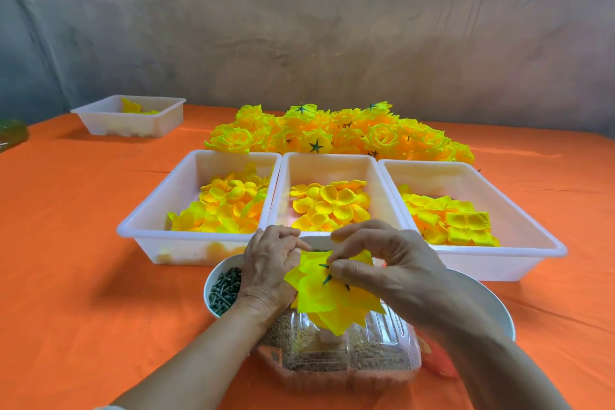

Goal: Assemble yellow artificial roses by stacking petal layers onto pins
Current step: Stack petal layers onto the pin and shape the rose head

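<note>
Both hands are clamped on a half-built rose [327, 301] at the near edge of the table [83, 243].
The left hand [269, 271] grips the petal stack's side and the right hand [382, 265] pinches its green star [326, 278] — above a clear box [332, 359]. A bowl of pins [207, 293] sits just left; three petal trays [327, 156] stand behind it — finished roses [316, 133] are piled toward the far edge.

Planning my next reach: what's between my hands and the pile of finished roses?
The middle white tray, holding loose yellow petals, lies between the left hand and right hand and the rose pile, seen in the head view.
</note>
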Demonstrator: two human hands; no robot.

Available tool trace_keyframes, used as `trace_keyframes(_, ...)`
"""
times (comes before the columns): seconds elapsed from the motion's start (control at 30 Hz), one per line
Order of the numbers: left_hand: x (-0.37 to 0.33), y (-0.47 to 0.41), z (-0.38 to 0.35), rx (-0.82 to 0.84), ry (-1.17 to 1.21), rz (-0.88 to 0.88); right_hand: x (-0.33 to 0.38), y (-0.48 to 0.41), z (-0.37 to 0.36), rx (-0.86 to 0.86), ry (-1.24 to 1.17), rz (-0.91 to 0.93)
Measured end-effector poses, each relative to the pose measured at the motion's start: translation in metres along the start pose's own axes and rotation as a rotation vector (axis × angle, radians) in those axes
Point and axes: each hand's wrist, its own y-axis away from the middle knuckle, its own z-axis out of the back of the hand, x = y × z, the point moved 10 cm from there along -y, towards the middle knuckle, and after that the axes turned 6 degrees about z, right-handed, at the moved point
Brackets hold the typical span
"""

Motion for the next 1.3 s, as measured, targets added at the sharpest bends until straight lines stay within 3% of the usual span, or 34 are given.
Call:
trace_keyframes(0.1, 0.009, 0.002, -0.013, 0.058, -0.089, 0.067, 0.033, -0.011, 0.014, -0.034, -0.218, 0.058)
trace_keyframes(0.17, 0.012, 0.004, -0.012, 0.051, 0.029, 0.154, 0.057, -0.022, 0.029, -0.077, -0.395, 0.126)
trace_keyframes(0.3, 0.003, 0.005, -0.003, -0.057, -0.032, 0.056, 0.057, -0.044, 0.062, -0.238, -0.628, 0.159)
trace_keyframes(0.43, 0.004, 0.006, -0.007, -0.037, -0.029, 0.053, -0.013, -0.063, 0.065, -0.394, -0.783, -0.073)
trace_keyframes(0.63, 0.005, 0.007, -0.006, -0.027, -0.056, 0.062, -0.115, -0.068, 0.018, -0.299, -0.951, -0.47)
trace_keyframes(0.9, 0.001, -0.001, -0.006, -0.017, -0.095, 0.048, -0.15, -0.098, 0.011, -0.173, -0.918, -0.503)
trace_keyframes(1.2, 0.001, -0.001, -0.005, -0.011, -0.122, 0.076, -0.16, -0.101, 0.009, -0.163, -0.901, -0.555)
trace_keyframes(1.3, 0.003, -0.011, 0.0, 0.02, -0.005, 0.172, -0.16, -0.101, 0.013, -0.18, -0.931, -0.572)
